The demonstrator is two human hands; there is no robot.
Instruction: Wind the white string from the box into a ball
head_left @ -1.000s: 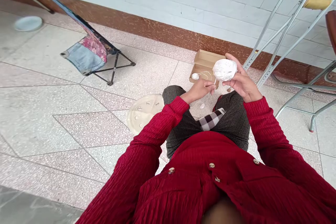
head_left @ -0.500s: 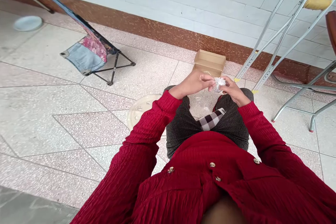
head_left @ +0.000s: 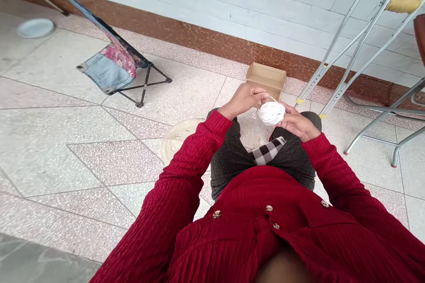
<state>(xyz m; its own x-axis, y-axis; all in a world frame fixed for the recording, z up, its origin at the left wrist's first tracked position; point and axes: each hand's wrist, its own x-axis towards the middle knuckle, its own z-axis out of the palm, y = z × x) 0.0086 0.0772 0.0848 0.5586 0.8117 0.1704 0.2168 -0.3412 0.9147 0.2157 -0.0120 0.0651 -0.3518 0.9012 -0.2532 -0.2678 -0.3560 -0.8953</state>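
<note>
A ball of white yarn (head_left: 271, 114) is held above my knees. My right hand (head_left: 297, 123) grips it from the right, fingers curled round its side. My left hand (head_left: 247, 98) is at the upper left of the ball, thumb and fingers pinched on a strand of the yarn that runs across to the ball's top. Loose strands hang at the ball's left. Beyond my hands an open cardboard box (head_left: 265, 75) stands on the floor, its lower part partly hidden by my left hand and the ball.
Crutches (head_left: 347, 59) lean on the wall at the right, beside a metal-legged chair (head_left: 395, 141). A folding chair (head_left: 114, 68) stands at the left, with a pale basin (head_left: 36, 28) behind it. A round cream stool (head_left: 171, 137) is by my left leg.
The white ball has turned in my hands and now shows its wide round side. My left hand has drawn slightly away from it, with a strand stretched between.
</note>
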